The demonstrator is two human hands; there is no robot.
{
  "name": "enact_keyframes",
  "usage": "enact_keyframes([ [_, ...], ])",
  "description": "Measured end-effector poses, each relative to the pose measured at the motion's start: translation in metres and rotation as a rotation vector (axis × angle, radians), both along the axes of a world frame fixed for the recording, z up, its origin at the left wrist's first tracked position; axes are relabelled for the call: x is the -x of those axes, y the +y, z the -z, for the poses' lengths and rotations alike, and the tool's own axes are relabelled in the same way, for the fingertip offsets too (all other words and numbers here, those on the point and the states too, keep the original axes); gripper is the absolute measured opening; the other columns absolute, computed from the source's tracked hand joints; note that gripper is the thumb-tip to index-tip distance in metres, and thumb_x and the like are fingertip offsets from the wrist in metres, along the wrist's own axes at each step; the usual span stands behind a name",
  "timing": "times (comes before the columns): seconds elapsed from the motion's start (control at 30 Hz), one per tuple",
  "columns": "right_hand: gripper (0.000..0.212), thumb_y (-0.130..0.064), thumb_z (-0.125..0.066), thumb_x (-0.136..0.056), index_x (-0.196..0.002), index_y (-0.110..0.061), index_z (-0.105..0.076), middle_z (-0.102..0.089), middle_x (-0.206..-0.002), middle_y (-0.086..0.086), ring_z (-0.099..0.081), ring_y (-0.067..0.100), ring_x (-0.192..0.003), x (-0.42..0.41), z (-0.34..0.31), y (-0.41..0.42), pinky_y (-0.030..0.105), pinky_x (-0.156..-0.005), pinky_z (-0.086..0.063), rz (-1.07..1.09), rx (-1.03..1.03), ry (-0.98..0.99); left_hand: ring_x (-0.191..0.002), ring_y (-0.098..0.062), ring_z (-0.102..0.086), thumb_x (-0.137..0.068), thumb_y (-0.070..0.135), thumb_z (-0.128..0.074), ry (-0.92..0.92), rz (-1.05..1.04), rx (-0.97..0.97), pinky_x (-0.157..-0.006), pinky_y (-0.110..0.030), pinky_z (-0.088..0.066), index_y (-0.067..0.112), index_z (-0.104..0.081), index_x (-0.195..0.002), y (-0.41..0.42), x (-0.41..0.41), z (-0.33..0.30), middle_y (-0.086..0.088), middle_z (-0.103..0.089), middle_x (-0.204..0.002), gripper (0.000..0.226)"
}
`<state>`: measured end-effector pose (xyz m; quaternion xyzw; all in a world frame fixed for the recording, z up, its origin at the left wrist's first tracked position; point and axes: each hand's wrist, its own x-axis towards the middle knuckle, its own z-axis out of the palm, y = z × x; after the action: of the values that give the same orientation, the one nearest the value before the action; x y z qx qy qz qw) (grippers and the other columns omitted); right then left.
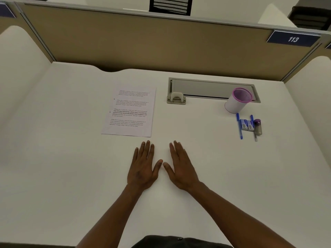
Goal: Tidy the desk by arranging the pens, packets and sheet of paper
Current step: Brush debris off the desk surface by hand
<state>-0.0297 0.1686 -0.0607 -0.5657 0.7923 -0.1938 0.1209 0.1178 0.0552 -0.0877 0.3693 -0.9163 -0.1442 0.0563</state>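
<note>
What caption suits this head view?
Both hands flat on desk; paper, cup, pens lie beyond.

soft even light | faint shadows | slight blur | edges bowed

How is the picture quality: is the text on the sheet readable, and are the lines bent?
Head view: soft, even light with faint shadows; the printed sheet shows text too small and blurred to read; wide-angle distortion curves the partition edges; the sign reads 113.

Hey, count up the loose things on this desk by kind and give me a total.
Blue pens: 2
Small blue-and-white packets: 2
Printed white sheet of paper: 1
White cup with pink rim: 1
Small purple-capped vial: 1
Total: 7
</note>
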Motion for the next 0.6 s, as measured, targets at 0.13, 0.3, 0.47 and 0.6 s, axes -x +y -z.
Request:
enact_keyframes([
  [0.13,0.058,-0.034,-0.033,-0.104,-0.154,-0.01,-0.019,-0.012,-0.162,0.012,-0.004,0.024,-0.151,0.018,-0.002,-0.024,0.03,-0.122,-0.001,0.009,-0.045,0.041,-0.156,-0.015,0.002,-0.101,0.058,-0.017,0.013,-0.015,-0.002,-0.127,-0.037,-0.001,0.016,-0.013,-0.16,0.001,0.0,-0.003,-0.002,-0.006,-0.168,0.073],
  [0.3,0.046,-0.017,-0.037,-0.103,-0.147,-0.003,-0.036,-0.035,-0.153,0.016,-0.029,0.03,-0.144,0.025,-0.001,-0.004,0.031,-0.12,-0.016,-0.153,-0.014,0.104,-0.156,-0.016,-0.002,-0.102,0.055,-0.02,0.02,-0.024,0.001,-0.127,-0.035,-0.002,0.017,-0.016,-0.16,0.0,0.001,-0.002,-0.002,-0.01,-0.168,0.07],
  [0.47,0.039,-0.002,-0.051,-0.09,-0.129,-0.005,-0.059,-0.06,-0.123,0.011,-0.057,0.026,-0.113,0.038,-0.015,0.008,0.035,-0.093,-0.051,-0.007,0.142,-0.016,-0.156,-0.014,-0.001,-0.103,0.053,-0.024,0.053,-0.034,-0.009,-0.128,-0.036,-0.004,0.017,-0.017,-0.16,-0.001,0.001,0.001,0.0,-0.009,-0.168,0.068],
  [0.6,0.042,0.006,-0.048,-0.085,-0.124,-0.001,-0.061,-0.059,-0.125,0.013,-0.053,0.03,-0.118,0.057,-0.02,-0.011,0.033,-0.098,-0.044,0.17,0.075,-0.044,-0.156,-0.013,-0.001,-0.103,0.053,-0.024,0.053,-0.04,-0.01,-0.128,-0.037,-0.006,0.018,-0.018,-0.16,0.0,0.001,0.001,0.0,-0.01,-0.168,0.067],
])
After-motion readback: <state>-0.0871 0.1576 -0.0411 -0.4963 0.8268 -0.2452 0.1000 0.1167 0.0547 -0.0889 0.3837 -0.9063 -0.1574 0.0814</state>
